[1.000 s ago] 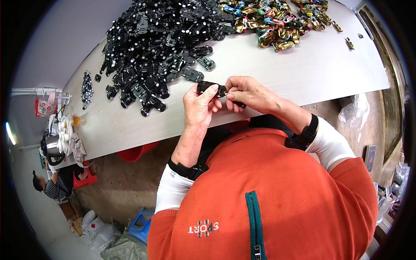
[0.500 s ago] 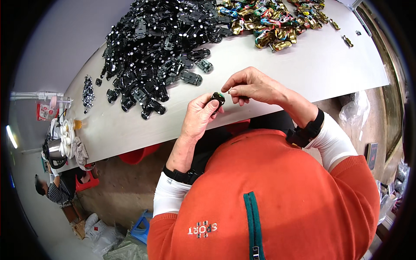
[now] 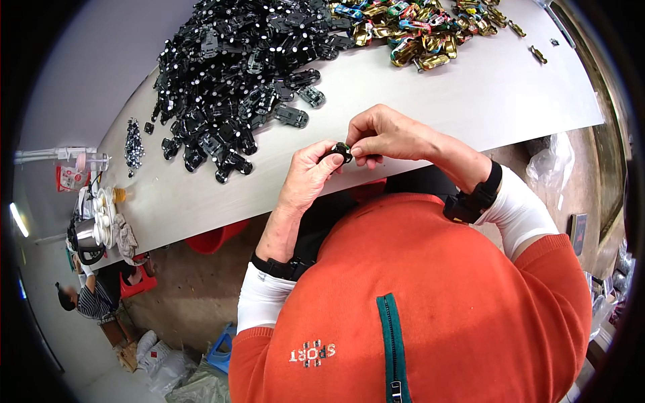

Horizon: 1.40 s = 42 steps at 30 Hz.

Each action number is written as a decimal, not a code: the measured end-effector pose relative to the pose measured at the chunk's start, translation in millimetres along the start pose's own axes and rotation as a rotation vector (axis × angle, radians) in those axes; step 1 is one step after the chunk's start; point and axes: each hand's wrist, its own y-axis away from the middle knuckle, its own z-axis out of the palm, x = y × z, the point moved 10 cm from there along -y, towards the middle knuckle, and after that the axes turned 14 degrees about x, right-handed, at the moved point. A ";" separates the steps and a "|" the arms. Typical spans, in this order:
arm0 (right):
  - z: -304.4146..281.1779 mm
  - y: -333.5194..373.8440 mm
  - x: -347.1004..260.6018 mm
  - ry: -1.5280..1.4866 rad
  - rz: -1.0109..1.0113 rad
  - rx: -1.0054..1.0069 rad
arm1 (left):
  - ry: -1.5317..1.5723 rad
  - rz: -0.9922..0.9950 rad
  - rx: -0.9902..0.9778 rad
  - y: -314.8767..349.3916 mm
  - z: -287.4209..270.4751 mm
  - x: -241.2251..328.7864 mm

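My left hand is closed round a small black toy car part, held over the near edge of the table. Its underside cannot be seen. My right hand meets the part at its right end, thumb and forefinger pinched together there. Whatever lies between those fingertips is too small to make out. Beyond my hands spreads a big heap of black toy car chassis with pale wheel hubs. A loose chassis lies at the heap's near right side.
Gold and coloured toy car bodies are piled at the far right of the white table. Small silvery pieces lie at the left. Another person sits beyond the table's left end. A red stool stands there.
My right hand has come in to the left, and its fingertips now touch the black toy car part. The left hand keeps its hold, the part slightly turned.
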 end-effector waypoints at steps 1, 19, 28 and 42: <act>0.5 -0.8 1.3 0.013 -0.011 0.007 | 0.006 0.009 0.008 0.3 1.4 0.2; -2.3 3.3 0.9 0.286 -0.164 0.167 | 0.069 -0.120 0.138 15.1 6.7 -9.8; -22.4 15.2 14.4 -0.107 -0.081 0.190 | 0.170 -0.241 0.013 36.3 17.3 -17.4; -198.0 59.8 32.1 0.442 -0.214 0.957 | -0.164 -0.578 -0.021 38.0 -7.6 -188.5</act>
